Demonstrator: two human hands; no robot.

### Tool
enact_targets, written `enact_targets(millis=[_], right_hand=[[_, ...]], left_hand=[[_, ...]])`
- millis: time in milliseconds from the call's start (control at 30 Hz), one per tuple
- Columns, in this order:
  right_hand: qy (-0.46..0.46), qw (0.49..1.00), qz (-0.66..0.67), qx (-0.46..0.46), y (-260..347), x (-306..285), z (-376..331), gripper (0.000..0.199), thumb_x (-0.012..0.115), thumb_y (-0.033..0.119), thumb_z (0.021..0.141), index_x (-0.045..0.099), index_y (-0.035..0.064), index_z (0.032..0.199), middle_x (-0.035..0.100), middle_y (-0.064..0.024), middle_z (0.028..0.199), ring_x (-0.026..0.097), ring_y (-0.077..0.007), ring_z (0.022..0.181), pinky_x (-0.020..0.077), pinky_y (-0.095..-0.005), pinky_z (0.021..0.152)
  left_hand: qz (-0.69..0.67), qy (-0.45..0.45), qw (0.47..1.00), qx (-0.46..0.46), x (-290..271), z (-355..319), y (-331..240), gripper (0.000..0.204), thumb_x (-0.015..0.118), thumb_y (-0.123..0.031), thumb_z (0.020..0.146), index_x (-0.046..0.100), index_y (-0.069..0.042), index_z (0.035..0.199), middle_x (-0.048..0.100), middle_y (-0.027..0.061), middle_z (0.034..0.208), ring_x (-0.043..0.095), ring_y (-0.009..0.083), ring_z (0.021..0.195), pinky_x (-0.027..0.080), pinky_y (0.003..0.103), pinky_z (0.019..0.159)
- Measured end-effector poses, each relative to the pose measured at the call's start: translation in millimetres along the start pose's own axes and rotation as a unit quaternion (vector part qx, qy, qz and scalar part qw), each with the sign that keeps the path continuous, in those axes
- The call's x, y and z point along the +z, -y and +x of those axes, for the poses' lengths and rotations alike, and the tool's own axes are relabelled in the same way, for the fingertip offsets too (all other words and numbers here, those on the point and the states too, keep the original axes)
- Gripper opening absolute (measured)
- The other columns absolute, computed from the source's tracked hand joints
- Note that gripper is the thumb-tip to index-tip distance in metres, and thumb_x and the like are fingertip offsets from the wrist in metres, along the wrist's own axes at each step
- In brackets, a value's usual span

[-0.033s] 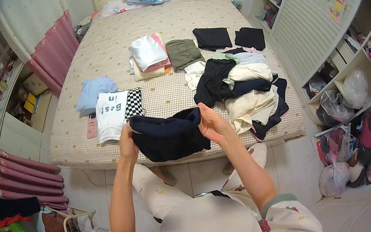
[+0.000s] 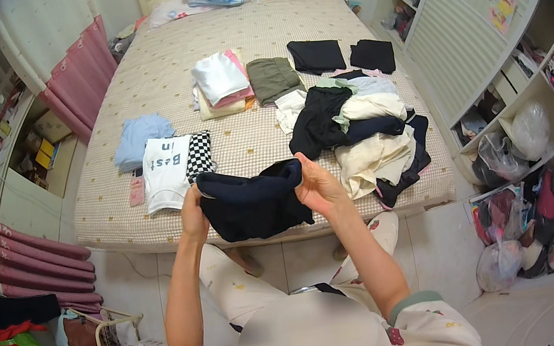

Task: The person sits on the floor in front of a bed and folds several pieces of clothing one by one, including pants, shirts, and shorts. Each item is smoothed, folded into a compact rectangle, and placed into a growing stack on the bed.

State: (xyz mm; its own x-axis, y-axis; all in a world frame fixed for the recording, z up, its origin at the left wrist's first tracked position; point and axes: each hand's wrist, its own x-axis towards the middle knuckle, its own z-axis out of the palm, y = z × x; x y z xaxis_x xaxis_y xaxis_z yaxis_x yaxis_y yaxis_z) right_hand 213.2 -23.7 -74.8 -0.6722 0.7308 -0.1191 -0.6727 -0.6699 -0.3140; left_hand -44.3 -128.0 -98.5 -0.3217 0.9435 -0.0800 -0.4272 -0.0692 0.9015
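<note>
A dark navy folded garment (image 2: 253, 206) hangs between my hands in front of the bed's near edge; I cannot tell its exact kind. My left hand (image 2: 194, 214) grips its upper left corner, fingers partly hidden behind the cloth. At the upper right corner, my right hand (image 2: 316, 183) pinches the edge between thumb and fingers. Just beyond the left hand lie a white printed T-shirt (image 2: 166, 180) and a black-and-white checked garment (image 2: 200, 155). A loose heap of clothes, with a black garment (image 2: 319, 121) and a cream one (image 2: 378, 160), lies beyond the right hand.
Farther back on the bed (image 2: 212, 35) are a folded white and pink stack (image 2: 222, 80), olive shorts (image 2: 274, 79) and two folded black garments (image 2: 316, 56). A light blue garment (image 2: 143, 140) lies at left. Shelves with plastic bags (image 2: 531, 127) stand at right, a metal-framed rack (image 2: 105, 343) at lower left.
My left hand and the left edge of the navy garment have shifted very slightly to the right. Both hands keep their hold.
</note>
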Motion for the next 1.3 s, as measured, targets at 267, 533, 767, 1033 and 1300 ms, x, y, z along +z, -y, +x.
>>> enact_targets(millis=[267,533,767,1033,1300], right_hand=[[0.023,0.949,-0.271,0.156,4,7,-8,0.035,0.062,0.012,0.091,0.052,0.0011,0.123,0.065,-0.0054,0.104,0.066,-0.0103,0.087,0.0561,-0.0232,0.072],[0.025,0.851,-0.518,-0.076,6,30,-21,0.035,0.055,0.016,0.094,0.052,0.0176,0.129,0.046,-0.0078,0.128,0.051,-0.016,0.109,0.0476,-0.0303,0.083],[0.138,0.412,-0.839,-0.329,-5,38,-30,0.023,0.073,0.015,0.073,0.068,0.0101,0.095,0.055,-0.0031,0.124,0.038,-0.0319,0.125,0.0217,-0.069,0.103],[0.204,0.442,-0.801,-0.347,-11,47,-19,0.028,0.073,0.008,0.074,0.066,0.0054,0.101,0.063,-0.0105,0.089,0.06,-0.0274,0.091,0.0406,-0.0496,0.1],[0.209,0.634,-0.732,-0.134,28,70,6,0.017,0.059,0.008,0.089,0.06,-0.002,0.103,0.066,-0.0084,0.085,0.058,-0.0108,0.077,0.0467,-0.026,0.072]], left_hand=[[-0.072,0.08,0.993,0.051,22,-7,-11,0.042,0.028,-0.016,0.093,0.05,0.003,0.123,0.059,0.0097,0.118,0.054,0.0171,0.113,0.04,0.032,0.1],[-0.063,0.091,0.993,0.026,39,-19,-16,0.037,0.039,-0.02,0.099,0.046,0.0,0.129,0.058,0.0079,0.12,0.056,0.0163,0.11,0.042,0.03,0.098],[-0.085,0.105,0.991,0.012,50,-20,-19,0.037,0.039,-0.019,0.1,0.044,-0.001,0.132,0.057,0.0076,0.123,0.055,0.0165,0.113,0.043,0.03,0.098],[-0.095,0.086,0.992,-0.002,49,-31,-27,0.032,0.037,-0.017,0.101,0.047,-0.003,0.129,0.058,0.0086,0.121,0.056,0.017,0.112,0.044,0.03,0.097],[0.189,0.171,0.967,-0.017,9,-21,-58,0.042,0.054,-0.022,0.084,0.05,-0.005,0.122,0.059,0.0039,0.11,0.055,0.0109,0.103,0.041,0.023,0.089]])
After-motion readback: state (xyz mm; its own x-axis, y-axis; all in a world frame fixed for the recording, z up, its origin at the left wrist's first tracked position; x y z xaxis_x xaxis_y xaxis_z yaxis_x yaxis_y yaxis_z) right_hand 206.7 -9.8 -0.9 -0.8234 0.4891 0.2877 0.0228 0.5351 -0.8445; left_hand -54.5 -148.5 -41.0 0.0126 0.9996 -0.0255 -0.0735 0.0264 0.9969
